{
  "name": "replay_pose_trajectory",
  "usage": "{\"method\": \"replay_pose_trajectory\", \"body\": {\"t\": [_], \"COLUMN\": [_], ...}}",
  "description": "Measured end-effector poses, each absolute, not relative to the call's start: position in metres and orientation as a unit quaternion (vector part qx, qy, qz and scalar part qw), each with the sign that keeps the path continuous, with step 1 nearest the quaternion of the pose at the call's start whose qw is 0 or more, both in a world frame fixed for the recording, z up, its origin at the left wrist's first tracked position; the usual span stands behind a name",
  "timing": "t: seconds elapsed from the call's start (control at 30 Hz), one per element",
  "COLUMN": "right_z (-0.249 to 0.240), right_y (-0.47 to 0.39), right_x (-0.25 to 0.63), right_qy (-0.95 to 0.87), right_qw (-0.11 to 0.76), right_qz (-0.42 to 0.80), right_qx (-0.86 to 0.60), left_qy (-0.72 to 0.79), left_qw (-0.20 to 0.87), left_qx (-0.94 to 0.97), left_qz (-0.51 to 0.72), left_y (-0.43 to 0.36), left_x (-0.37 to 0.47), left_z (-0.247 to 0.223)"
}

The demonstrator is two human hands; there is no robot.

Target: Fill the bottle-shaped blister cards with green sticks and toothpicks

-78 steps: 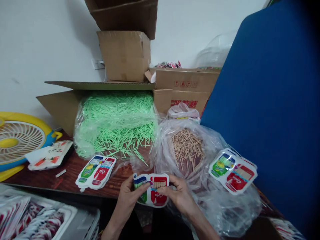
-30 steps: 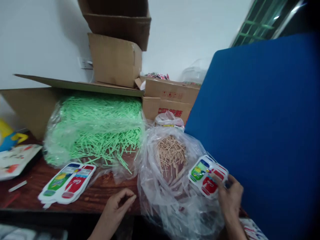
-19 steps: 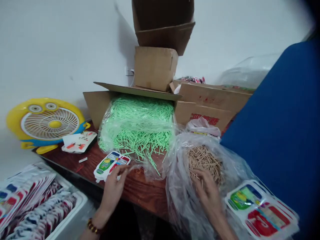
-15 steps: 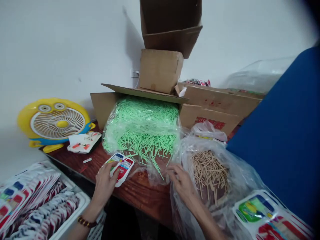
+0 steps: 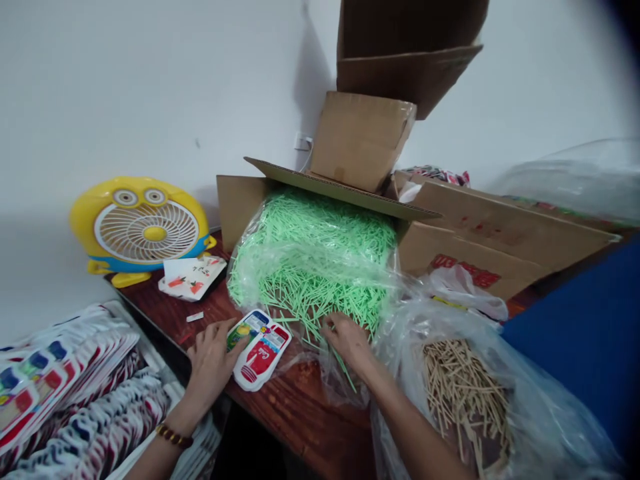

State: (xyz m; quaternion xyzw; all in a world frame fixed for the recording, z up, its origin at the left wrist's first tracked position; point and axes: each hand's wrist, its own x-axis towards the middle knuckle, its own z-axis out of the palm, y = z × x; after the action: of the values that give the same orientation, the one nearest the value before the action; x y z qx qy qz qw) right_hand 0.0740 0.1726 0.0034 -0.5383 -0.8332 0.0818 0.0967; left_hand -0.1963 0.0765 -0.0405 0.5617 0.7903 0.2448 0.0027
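A flat white-edged packet [image 5: 263, 353], printed with a red "Cola" panel beside a green and blue one, lies on the table's near edge. My left hand [image 5: 210, 357] grips its left side, thumb over the front. To its right, my right hand [image 5: 347, 340] has its curled fingertips pressed together among loose green sticks [image 5: 300, 300]. Whether a stick is pinched there is hidden by the fingers. The green sticks spill forward from a clear plastic bag inside an opened cardboard box [image 5: 243, 207] lying on its side.
Brown sticks [image 5: 465, 393] lie in another clear bag at right. A white crate [image 5: 183, 400] at lower left holds rows of printed packets [image 5: 75, 373]. A yellow fan [image 5: 150, 230], a small printed pack [image 5: 193, 277], stacked cartons [image 5: 363, 137] and a blue surface [image 5: 575, 347] surround the wooden table [image 5: 300, 413].
My right hand has moved from beside the brown sticks' bag leftward and forward into the green sticks, its fingers drawing together. My left hand stays on the packet. The view has shifted left.
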Motion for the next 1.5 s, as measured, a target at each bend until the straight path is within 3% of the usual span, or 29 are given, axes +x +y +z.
{"method": "replay_pose_trajectory", "body": {"t": [0.47,0.83,1.17,1.5], "right_z": [-0.021,-0.009,-0.008,-0.015], "right_y": [0.201,0.209,0.195,0.204], "right_x": [0.012,0.028,-0.016,-0.047], "right_qy": [-0.829,-0.839,-0.894,-0.877], "right_qw": [0.005,0.017,-0.004,-0.019], "right_qz": [-0.033,0.018,0.057,0.052], "right_qx": [-0.559,-0.544,-0.443,-0.477], "left_qy": [0.794,0.784,0.778,0.776], "left_qw": [0.006,-0.035,-0.047,-0.062], "left_qx": [0.566,0.570,0.575,0.573], "left_qz": [0.221,0.243,0.250,0.255], "left_y": [0.085,0.081,0.080,0.079], "left_x": [-0.193,-0.187,-0.187,-0.185], "left_z": [-0.047,-0.045,-0.047,-0.048]}}
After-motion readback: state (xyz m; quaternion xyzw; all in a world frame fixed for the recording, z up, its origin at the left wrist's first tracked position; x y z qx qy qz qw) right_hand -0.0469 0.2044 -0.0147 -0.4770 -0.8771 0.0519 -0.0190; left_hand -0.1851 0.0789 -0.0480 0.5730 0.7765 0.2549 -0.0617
